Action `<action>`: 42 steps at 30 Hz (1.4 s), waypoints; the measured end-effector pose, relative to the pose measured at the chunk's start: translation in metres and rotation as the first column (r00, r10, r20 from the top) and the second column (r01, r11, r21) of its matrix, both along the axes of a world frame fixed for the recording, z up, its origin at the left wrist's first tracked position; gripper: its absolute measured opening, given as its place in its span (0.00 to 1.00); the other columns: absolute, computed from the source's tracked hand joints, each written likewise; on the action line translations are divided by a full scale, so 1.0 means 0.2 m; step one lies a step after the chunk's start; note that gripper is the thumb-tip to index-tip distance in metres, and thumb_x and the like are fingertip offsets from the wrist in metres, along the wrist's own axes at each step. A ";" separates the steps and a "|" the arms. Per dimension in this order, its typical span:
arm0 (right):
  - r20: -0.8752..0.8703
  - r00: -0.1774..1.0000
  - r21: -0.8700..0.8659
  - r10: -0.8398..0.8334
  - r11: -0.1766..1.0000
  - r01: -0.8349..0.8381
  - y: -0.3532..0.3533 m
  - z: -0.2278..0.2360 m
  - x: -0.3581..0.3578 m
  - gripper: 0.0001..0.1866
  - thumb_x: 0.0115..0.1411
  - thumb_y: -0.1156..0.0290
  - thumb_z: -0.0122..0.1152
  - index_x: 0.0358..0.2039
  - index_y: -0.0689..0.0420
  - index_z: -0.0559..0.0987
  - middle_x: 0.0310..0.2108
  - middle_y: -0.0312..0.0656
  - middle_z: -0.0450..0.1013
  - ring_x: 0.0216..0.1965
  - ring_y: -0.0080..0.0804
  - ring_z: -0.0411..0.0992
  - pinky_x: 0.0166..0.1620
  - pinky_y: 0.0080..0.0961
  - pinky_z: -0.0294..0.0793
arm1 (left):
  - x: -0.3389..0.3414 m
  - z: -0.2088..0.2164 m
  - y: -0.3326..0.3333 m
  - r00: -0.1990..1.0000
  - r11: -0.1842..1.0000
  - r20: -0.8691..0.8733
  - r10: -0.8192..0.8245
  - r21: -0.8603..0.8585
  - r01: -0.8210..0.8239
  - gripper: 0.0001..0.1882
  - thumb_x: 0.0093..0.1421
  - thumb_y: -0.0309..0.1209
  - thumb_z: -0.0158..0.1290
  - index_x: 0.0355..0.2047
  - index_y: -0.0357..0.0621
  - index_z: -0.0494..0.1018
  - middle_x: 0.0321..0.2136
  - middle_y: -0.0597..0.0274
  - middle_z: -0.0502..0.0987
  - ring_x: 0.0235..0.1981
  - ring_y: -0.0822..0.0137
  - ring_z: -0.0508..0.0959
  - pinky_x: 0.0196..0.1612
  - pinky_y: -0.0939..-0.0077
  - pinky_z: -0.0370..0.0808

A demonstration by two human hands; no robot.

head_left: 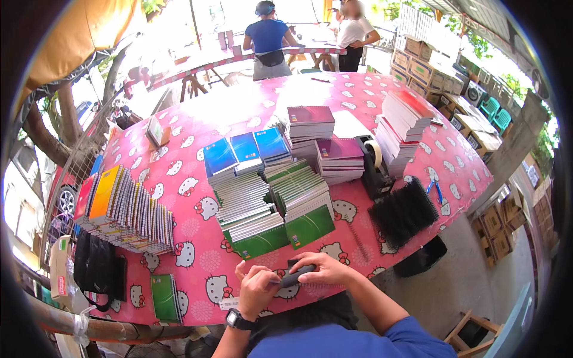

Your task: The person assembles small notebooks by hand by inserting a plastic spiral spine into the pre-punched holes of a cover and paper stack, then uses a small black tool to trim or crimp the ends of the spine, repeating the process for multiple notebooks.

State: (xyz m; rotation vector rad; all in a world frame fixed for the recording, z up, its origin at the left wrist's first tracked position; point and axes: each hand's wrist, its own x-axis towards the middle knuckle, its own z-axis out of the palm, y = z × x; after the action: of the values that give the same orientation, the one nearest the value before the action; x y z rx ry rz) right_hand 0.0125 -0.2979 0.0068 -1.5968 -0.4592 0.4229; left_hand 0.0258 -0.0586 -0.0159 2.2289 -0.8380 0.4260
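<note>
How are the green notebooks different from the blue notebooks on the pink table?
The green notebooks lie nearer the hands; the blue notebooks sit farther back. The green ones are fanned out in two long slipping rows, so mostly their edges show, while the blue ones are in three short piles with covers facing up. There look to be more green ones than blue. Both rest on the pink table side by side.

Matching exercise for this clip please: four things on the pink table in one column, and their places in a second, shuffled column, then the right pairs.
Things:
1. blue notebooks
2. tape dispenser
3. black spirals
4. dark object

Places:
A. right of the green notebooks, near the table edge
B. behind the green notebooks
C. in both hands, left hand and right hand
D. between the maroon stack and the red stack

Pairs: 1-B, 2-D, 3-A, 4-C
</note>
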 end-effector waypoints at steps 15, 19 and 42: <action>0.047 0.977 0.014 -0.208 0.978 0.208 -0.04 -0.04 0.09 0.17 0.51 0.61 0.67 0.39 0.57 0.81 0.44 0.48 0.74 0.52 0.40 0.68 0.53 0.31 0.66 | 0.03 -0.07 -0.06 0.968 0.889 0.001 0.251 -0.396 -0.230 0.43 0.38 0.30 0.70 0.55 0.44 0.60 0.44 0.59 0.72 0.47 0.57 0.71 0.58 0.56 0.58; 0.086 0.993 -0.299 -0.076 0.949 0.098 0.04 0.05 0.10 0.17 0.53 0.61 0.65 0.40 0.57 0.80 0.45 0.48 0.73 0.55 0.39 0.65 0.55 0.36 0.64 | 0.01 -0.24 -0.01 0.881 0.864 -0.471 -0.038 -0.458 -0.208 0.37 0.43 0.26 0.68 0.51 0.44 0.59 0.35 0.64 0.70 0.43 0.68 0.71 0.51 0.69 0.67; -0.141 0.990 0.124 0.012 0.992 0.006 0.13 0.00 0.24 0.17 0.54 0.61 0.64 0.40 0.59 0.80 0.48 0.46 0.72 0.50 0.33 0.67 0.53 0.32 0.65 | 0.00 -0.34 -0.03 0.748 0.707 -0.567 -0.344 -0.681 -0.191 0.22 0.51 0.27 0.65 0.39 0.45 0.62 0.31 0.68 0.66 0.34 0.77 0.66 0.39 0.79 0.68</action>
State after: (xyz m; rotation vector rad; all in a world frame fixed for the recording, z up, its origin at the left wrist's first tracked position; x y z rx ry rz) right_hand 0.0598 -0.2719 0.0065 -1.4356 -0.3731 0.4969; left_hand 0.0264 -0.0645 -0.0841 1.4101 -0.2803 -0.1208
